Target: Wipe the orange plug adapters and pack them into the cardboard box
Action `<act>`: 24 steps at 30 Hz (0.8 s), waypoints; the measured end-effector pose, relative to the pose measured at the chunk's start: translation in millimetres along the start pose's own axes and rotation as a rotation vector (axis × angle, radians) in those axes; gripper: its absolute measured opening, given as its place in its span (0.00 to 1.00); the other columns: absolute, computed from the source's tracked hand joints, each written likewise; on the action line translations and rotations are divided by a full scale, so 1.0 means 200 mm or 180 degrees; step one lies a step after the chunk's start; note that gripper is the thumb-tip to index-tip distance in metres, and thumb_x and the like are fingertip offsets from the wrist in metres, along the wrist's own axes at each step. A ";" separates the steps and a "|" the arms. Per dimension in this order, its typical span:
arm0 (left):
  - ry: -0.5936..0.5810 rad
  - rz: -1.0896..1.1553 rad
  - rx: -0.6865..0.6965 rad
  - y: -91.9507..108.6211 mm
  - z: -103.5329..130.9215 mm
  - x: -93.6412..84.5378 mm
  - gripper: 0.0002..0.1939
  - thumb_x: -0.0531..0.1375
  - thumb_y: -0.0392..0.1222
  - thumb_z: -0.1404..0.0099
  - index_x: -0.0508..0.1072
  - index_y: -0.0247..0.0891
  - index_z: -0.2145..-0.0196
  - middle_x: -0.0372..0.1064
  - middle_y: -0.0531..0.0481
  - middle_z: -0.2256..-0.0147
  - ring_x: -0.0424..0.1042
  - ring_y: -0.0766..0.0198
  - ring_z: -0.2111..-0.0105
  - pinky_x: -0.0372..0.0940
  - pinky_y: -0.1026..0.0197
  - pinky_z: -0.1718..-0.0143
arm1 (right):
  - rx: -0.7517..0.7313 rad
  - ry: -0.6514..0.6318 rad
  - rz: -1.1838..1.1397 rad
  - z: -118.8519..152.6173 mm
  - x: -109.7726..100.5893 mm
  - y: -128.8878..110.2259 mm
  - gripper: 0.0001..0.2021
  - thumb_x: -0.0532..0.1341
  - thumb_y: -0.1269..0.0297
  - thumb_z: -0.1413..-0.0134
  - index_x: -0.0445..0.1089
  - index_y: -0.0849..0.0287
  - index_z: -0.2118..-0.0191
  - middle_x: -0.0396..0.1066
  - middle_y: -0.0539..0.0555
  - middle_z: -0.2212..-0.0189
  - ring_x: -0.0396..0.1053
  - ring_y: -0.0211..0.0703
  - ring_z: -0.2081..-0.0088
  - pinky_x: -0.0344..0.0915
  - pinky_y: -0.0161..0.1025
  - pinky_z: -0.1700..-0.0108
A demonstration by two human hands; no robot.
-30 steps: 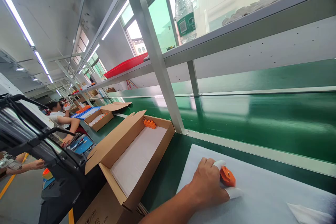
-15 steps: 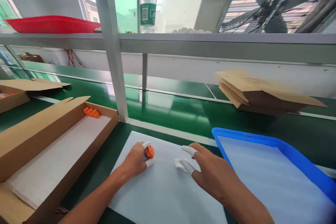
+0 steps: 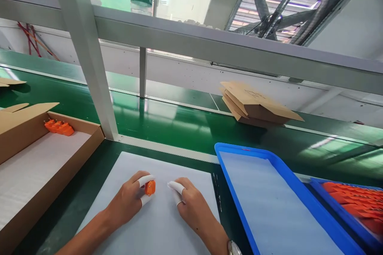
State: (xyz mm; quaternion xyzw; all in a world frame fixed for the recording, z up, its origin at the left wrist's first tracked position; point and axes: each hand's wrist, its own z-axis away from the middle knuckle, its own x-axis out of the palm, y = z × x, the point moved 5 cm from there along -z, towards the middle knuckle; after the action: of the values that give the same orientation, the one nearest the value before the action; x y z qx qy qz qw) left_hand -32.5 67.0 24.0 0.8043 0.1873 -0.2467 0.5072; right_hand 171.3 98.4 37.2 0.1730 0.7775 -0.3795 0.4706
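Gently pinched in my left hand: one orange piece

I hold the orange piece (image 3: 150, 187) in my left hand (image 3: 127, 197), clamped between index finger above and thumb below, both in white covers (image 3: 146, 180). It sits over the left half of the white sheet (image 3: 161, 229) — I cannot tell whether it touches the paper. Its visible face looks back toward me and to my right, with a small bright metal spot near the lower edge. That face is slightly taller than wide, its longer side running from index finger to thumb; the body behind is hidden by my grip, so I cannot tell the true long axis.

My right hand (image 3: 194, 207) is just across from it, apart from the piece. Its covered index finger and thumb are close together — white on white, so I cannot tell whether they meet or pinch anything.

To my left, a cardboard box (image 3: 64, 172) holds a row of orange pieces (image 3: 59, 127) at its far end, pins upward. To my right lies a paper-lined blue tray (image 3: 312, 207), and beyond it a second blue tray (image 3: 335, 210) with many orange parts (image 3: 356, 201).
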 end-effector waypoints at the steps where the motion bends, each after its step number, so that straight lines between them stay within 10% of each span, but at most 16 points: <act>1: -0.0029 0.0006 0.0075 0.01 0.00 0.01 0.21 0.58 0.32 0.33 0.68 0.48 0.45 0.72 0.50 0.50 0.75 0.60 0.55 0.75 0.58 0.56 | -0.0119 0.0170 -0.0386 0.01 -0.01 -0.02 0.27 0.52 0.86 0.49 0.69 0.54 0.47 0.72 0.57 0.54 0.70 0.48 0.54 0.76 0.44 0.54; 6: -0.0211 0.0154 0.0256 0.03 0.01 0.07 0.21 0.58 0.32 0.32 0.66 0.48 0.43 0.73 0.48 0.52 0.76 0.60 0.55 0.76 0.58 0.56 | -0.0331 0.0482 -0.1221 0.01 -0.02 -0.11 0.27 0.52 0.83 0.44 0.66 0.52 0.43 0.72 0.56 0.54 0.70 0.47 0.54 0.75 0.44 0.55; 24: -0.0040 -0.0078 0.0302 0.03 -0.02 0.04 0.19 0.61 0.33 0.33 0.67 0.45 0.46 0.72 0.49 0.56 0.75 0.61 0.59 0.75 0.60 0.60 | -0.0606 0.0378 -0.0735 0.03 0.01 -0.13 0.21 0.52 0.79 0.41 0.69 0.55 0.46 0.73 0.58 0.59 0.71 0.50 0.61 0.75 0.46 0.63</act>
State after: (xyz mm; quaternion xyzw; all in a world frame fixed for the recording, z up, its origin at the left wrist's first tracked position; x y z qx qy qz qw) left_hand -22.4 69.3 26.0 0.8235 0.1820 -0.2665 0.4666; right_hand 157.8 76.8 44.0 0.0592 0.8512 -0.3448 0.3913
